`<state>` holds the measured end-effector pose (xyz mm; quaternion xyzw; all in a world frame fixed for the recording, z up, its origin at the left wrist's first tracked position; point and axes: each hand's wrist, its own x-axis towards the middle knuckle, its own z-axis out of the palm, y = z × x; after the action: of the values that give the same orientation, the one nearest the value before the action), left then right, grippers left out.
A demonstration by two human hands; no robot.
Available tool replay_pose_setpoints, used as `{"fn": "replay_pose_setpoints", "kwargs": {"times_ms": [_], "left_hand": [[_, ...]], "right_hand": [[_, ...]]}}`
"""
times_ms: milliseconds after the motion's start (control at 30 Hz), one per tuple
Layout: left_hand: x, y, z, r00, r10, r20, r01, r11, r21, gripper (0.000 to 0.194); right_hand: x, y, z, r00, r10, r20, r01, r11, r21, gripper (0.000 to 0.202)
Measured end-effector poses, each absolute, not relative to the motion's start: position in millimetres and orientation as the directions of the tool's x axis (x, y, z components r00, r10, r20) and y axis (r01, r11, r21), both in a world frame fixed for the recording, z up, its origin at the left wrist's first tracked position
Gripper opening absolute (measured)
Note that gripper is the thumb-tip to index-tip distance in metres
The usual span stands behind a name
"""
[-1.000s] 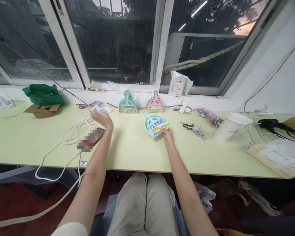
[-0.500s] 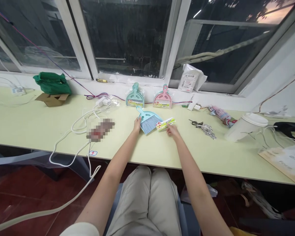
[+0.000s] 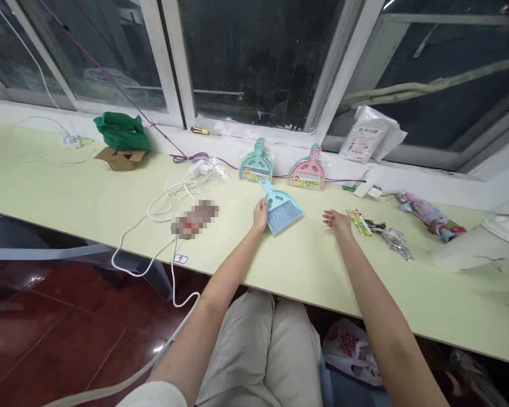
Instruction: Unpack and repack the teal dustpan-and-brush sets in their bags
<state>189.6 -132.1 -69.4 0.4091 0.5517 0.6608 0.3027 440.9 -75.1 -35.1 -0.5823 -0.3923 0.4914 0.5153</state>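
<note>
At frame centre, blue dustpan [image 3: 290, 202] is pinched by left hand [image 3: 261, 215], right hand [image 3: 337, 222] spread; nested brush [image 3: 283, 217] could be dropped if tipped.

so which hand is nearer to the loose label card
Right. The right hand is just left of the label card; the left hand is farther left, holding the blue dustpan-and-brush set.

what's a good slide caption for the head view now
Left hand holding a blue dustpan and brush, right hand open beside a label.
</note>
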Motion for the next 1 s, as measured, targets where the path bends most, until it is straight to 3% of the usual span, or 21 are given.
{"fn": "replay_pose_setpoints", "kwargs": {"times_ms": [33,100,200,300,600,767,1000], "left_hand": [[195.0,-136.5,-67.1,-0.436,0.856,0.278,0.106,-0.258,0.96,0.041],[204.6,-147.0,-60.6,-0.326,0.86,0.393,0.184,-0.35,0.918,0.043],[211.0,-162.3,-48.7,-0.238,0.852,0.467,0.303,-0.392,0.869,0.05],[208.9,-170.6,-39.8,-0.202,0.849,0.489,0.412,-0.379,0.828,0.054],[212.2,-158.6,-41.7,-0.083,0.888,0.452,0.443,-0.373,0.815,0.053],[206.3,-132.2,-37.2,0.123,0.918,0.376,0.433,-0.391,0.812,0.048],[215.8,-102.4,-33.0,0.193,0.94,0.282,0.443,-0.34,0.83,0.044]], "right_hand": [[423.8,-83.0,-38.7,0.172,0.985,0.01,0.115,-0.01,-0.993,0.02],[391.5,-98.8,-42.9,-0.012,0.952,0.307,0.443,0.28,-0.851,0.029],[357.9,-115.7,-41.7,-0.188,0.838,0.512,0.69,0.483,-0.539,0.034],[343.9,-121.7,-37.5,-0.193,0.8,0.568,0.734,0.502,-0.458,0.035],[348.8,-109.9,-31.8,-0.173,0.8,0.575,0.715,0.503,-0.485,0.032],[365.7,-95.2,-33.3,-0.009,0.808,0.59,0.749,0.396,-0.531,0.035],[394.3,-74.2,-35.2,0.048,0.814,0.579,0.821,0.298,-0.486,0.038]]}}
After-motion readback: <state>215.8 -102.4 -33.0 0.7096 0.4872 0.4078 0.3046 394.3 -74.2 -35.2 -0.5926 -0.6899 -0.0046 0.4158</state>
